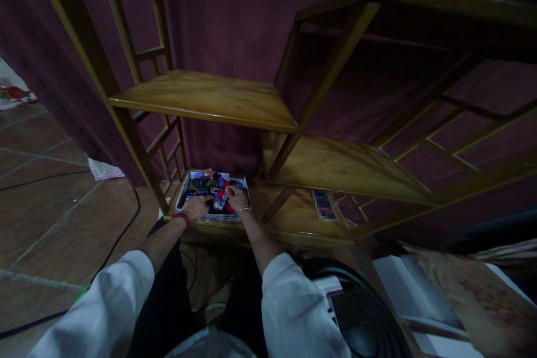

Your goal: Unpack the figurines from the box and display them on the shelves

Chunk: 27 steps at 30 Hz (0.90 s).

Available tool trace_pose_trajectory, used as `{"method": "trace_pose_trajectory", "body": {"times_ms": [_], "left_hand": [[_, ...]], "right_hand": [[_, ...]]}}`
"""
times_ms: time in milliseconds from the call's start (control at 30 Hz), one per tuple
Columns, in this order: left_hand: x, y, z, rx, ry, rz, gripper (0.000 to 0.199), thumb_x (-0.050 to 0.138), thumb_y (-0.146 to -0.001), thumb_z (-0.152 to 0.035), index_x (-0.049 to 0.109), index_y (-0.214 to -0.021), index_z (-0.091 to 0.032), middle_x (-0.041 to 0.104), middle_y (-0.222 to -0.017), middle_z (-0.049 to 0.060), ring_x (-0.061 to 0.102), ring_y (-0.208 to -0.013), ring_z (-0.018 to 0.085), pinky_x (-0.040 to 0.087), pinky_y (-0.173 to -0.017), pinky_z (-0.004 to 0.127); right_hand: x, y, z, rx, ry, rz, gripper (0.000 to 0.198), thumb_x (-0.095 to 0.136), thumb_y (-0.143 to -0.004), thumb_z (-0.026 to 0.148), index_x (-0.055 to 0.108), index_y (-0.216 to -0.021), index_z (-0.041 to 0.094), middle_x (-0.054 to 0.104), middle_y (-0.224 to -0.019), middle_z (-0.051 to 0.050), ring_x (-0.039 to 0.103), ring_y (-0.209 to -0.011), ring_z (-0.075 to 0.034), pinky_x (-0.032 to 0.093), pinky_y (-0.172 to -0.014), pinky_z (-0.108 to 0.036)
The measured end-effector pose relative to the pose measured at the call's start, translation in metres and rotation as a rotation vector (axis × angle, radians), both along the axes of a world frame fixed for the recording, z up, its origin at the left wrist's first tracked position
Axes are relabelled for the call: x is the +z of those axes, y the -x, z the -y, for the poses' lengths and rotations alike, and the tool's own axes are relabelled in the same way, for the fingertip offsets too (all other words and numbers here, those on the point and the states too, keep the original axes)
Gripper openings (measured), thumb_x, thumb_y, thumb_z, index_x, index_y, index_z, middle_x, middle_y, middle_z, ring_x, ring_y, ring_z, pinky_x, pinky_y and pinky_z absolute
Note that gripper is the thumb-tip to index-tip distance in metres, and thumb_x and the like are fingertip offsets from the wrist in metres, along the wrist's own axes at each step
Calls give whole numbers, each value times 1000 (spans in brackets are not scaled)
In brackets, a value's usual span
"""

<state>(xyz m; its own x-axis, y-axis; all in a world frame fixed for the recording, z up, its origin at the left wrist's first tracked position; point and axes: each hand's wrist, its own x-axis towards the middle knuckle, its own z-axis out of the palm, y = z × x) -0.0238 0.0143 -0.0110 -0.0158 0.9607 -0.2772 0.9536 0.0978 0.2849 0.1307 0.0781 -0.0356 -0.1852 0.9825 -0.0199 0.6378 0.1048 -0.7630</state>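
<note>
A shallow white box (218, 216) sits on the lowest wooden shelf, filled with a jumble of small red, blue and black pieces (215, 183), some like beaded trinkets. My left hand (196, 208), a red bead bracelet at its wrist, lies over the box's left front side with fingers stretched toward the middle. Over the right side, my right hand (237, 198) reaches in with bent fingers close together, beside a red and a blue piece. Whatever its fingertips grip is too small to make out. A thin silvery bracelet (242, 210) circles the right wrist.
The wooden shelf unit (205, 98) rises above and to the right of the box, with slanted posts. A blurred-out item (324, 205) lies on the lower shelf. Black cables (130, 221) cross the tiled floor. A round black object (364, 313) and cartons (423, 291) stand at right.
</note>
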Motion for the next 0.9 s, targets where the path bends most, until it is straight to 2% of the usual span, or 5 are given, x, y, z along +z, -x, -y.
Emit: {"method": "trace_pose_trajectory", "body": {"times_ms": [167, 300, 467, 733, 900], "left_hand": [[0, 0, 0, -9, 12, -11, 48, 38, -77, -24, 48, -123, -32, 62, -108, 4, 57, -101, 20, 42, -85, 30], [1, 0, -1, -25, 9, -3, 46, 36, -78, -25, 50, -121, -32, 62, -109, 4, 57, -101, 20, 42, -86, 31], [0, 1, -1, -34, 11, -8, 45, 36, -78, -28, 51, -120, -33, 63, -108, 4, 57, -100, 21, 42, -86, 33], [1, 1, 0, -37, 5, 13, 45, 36, -78, -23, 52, -119, -33, 63, -106, 4, 57, -100, 20, 42, -85, 31], [4, 2, 0, -29, 27, 44, 45, 38, -77, -21, 53, -117, -33, 63, -106, 2, 57, -99, 19, 42, -82, 28]], "right_hand": [[-2, 12, -3, -8, 12, -68, 31, 47, -80, 29, 58, -109, 24, 66, -92, -1, 60, -87, -14, 44, -82, -24], [-10, 18, -4, 39, 8, -175, 27, 49, -78, 32, 64, -99, 23, 67, -88, 0, 61, -82, -13, 46, -80, -24], [-18, 19, -6, -17, 48, -271, 18, 55, -70, 25, 66, -83, 22, 67, -76, 3, 62, -75, -12, 49, -74, -23], [-14, 20, -2, -108, 240, -389, 18, 51, -68, 13, 62, -81, 17, 66, -70, 0, 63, -66, -13, 51, -66, -24], [-9, 18, 1, -152, 346, -494, 18, 53, -66, 9, 58, -81, 16, 63, -62, 2, 62, -60, -12, 51, -63, -23]]}}
